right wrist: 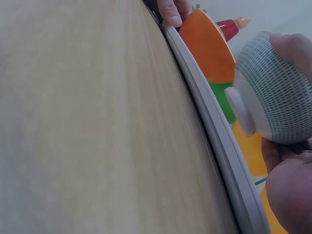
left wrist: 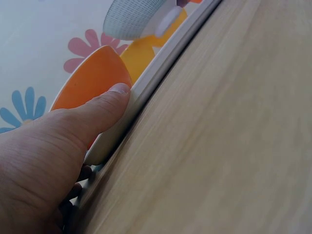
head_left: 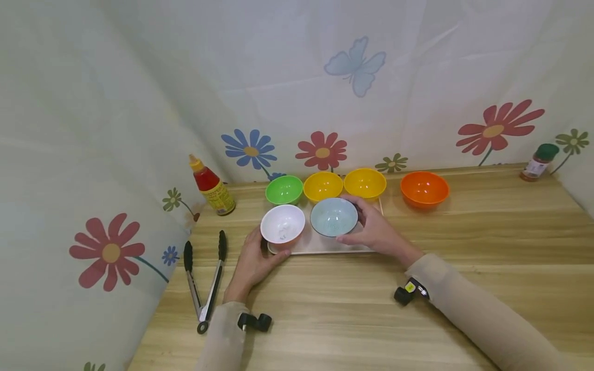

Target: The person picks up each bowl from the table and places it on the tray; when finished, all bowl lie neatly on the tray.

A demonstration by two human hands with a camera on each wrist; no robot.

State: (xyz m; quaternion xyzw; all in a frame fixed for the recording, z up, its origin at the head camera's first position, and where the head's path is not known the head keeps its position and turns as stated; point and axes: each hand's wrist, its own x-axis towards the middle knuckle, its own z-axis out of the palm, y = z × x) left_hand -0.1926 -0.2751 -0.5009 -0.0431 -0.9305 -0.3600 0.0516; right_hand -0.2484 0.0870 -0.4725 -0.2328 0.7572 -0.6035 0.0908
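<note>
My right hand (head_left: 373,226) grips a pale blue-green bowl (head_left: 334,217), thumb and fingers on opposite sides. The right wrist view shows that bowl's fine-checked outside and white foot (right wrist: 241,111), raised above the tray. A second bowl (head_left: 282,224), white inside and orange outside, sits at the left end of the white tray (head_left: 325,247). My left hand (head_left: 252,263) holds the tray's front left corner beside this bowl. In the left wrist view its thumb (left wrist: 109,102) lies along the tray rim, overlapping the orange side; the other fingers are partly hidden below the corner.
A green bowl (head_left: 284,190) and two yellow bowls (head_left: 323,186) line the tray's back. An orange bowl (head_left: 424,189) stands to their right. Tongs (head_left: 204,288) lie at left, near a red sauce bottle (head_left: 212,188). A green-capped jar (head_left: 538,163) stands far right; a flowered curtain hangs behind.
</note>
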